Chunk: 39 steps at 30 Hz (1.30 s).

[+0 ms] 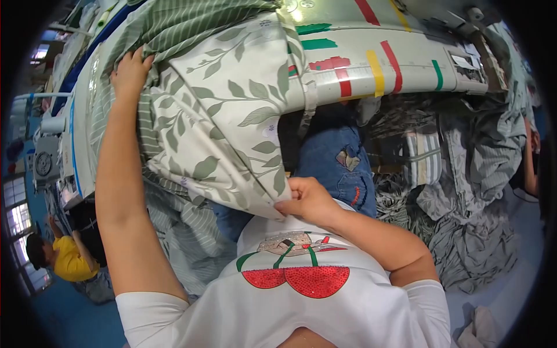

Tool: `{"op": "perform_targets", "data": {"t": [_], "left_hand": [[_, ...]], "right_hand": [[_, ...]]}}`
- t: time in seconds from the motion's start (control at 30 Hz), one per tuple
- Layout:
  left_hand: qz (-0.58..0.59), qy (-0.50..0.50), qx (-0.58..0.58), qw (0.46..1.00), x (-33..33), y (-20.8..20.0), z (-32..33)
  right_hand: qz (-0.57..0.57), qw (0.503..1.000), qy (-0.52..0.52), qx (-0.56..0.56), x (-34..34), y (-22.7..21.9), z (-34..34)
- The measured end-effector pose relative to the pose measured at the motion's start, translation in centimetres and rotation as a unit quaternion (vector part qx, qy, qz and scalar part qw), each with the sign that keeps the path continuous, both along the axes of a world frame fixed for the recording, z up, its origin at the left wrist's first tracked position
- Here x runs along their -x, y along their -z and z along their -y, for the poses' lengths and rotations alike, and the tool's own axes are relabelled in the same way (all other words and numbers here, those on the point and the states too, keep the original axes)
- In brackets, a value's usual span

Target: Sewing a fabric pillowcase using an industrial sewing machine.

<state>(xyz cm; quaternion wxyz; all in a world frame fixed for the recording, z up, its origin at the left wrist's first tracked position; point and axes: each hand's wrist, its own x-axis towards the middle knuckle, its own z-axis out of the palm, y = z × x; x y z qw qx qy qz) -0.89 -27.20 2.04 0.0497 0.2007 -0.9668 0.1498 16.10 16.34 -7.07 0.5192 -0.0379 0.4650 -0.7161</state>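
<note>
A white fabric piece with green leaf print [232, 110] hangs over the near edge of the work table and down toward my lap. Along its left and far side runs green striped fabric [191, 29], bunched in folds. My left hand [131, 72] lies on the striped fabric at the far left, fingers spread. Close to my body, my right hand [307, 198] pinches the lower right corner of the leaf-print fabric between thumb and fingers. The sewing machine's needle area is not in sight.
The pale table [360, 69] carries red, yellow and green tape strips. Heaps of grey-green fabric [464, 243] lie on the right, beside a folded striped bundle [423, 156]. A person in a yellow shirt [74, 257] is at the far left; another person's arm [530, 156] shows at the right edge.
</note>
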Motion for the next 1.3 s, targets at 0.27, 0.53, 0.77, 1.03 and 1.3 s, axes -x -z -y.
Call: {"op": "perform_targets", "data": {"t": [0.27, 0.53, 0.77, 1.03, 1.3], "left_hand": [[-0.035, 0.358, -0.360, 0.861, -15.8, -5.4, -21.9], [-0.247, 0.452, -0.395, 0.761, -23.3, 2.6, -28.0], [-0.142, 0.429, -0.358, 0.817, -21.9, 4.2, -29.8], [-0.244, 0.496, -0.264, 0.790, -20.7, 4.1, -30.0], [-0.190, 0.443, -0.400, 0.779, -21.8, 3.7, -29.3]], "right_hand": [[0.172, 0.979, 0.080, 0.069, 0.9, -1.6, -2.1], [-0.035, 0.986, -0.115, 0.114, 2.2, -7.1, -5.0], [-0.163, 0.962, 0.213, -0.044, 7.7, 1.3, -3.0], [-0.180, 0.945, 0.253, -0.105, 5.8, -0.8, -3.9], [-0.082, 0.981, 0.158, 0.070, 8.4, -3.8, -4.1]]}}
